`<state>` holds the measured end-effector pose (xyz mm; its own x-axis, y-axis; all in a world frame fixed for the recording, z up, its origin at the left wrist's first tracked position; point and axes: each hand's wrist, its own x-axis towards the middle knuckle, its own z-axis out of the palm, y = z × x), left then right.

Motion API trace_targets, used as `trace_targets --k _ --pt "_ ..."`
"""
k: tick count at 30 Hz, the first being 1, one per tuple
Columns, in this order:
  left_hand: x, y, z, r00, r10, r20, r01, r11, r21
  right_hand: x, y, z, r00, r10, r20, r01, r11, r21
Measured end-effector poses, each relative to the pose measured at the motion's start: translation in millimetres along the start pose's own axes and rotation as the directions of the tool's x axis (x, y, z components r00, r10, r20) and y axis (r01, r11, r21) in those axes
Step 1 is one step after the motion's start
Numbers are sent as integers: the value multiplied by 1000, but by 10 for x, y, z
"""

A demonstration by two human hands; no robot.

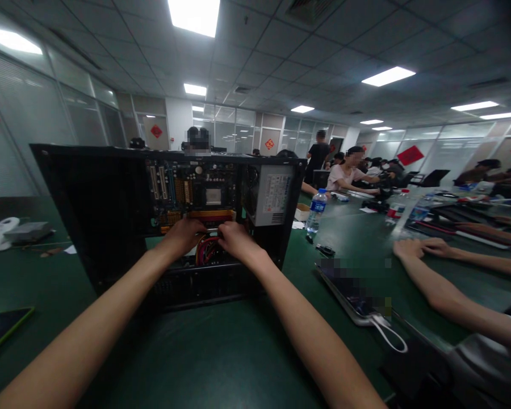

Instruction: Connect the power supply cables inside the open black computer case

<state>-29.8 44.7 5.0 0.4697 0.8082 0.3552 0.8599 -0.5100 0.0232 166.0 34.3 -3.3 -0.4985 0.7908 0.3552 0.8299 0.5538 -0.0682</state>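
An open black computer case (123, 278) stands on the table in front of me, its inside facing me. In it are a motherboard (183, 176), a square metal processor (213, 196), orange and red memory slots (215, 216) and a power supply (272, 196). Just below the slots, my left hand (186, 236) and my right hand (235, 237) are closed at either end of a thin, pale-edged strip that looks like a memory stick (213, 231). My fingertips are partly hidden. A bundle of coloured cables (206, 249) hangs right beneath my hands.
Right of the case are a water bottle (316, 210), a small box (302, 212) and a tablet (353, 292) with a white cable. A co-worker's hands (421, 248) rest on the table further right. At the left lie a phone (4, 329) and a grey box (29, 232).
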Motion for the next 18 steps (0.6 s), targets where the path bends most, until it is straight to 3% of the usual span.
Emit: trace_targets --k 18 --pt "-18 77 -47 996 -68 54 61 991 123 14 16 36 1000 -14 -13 14 999 32"
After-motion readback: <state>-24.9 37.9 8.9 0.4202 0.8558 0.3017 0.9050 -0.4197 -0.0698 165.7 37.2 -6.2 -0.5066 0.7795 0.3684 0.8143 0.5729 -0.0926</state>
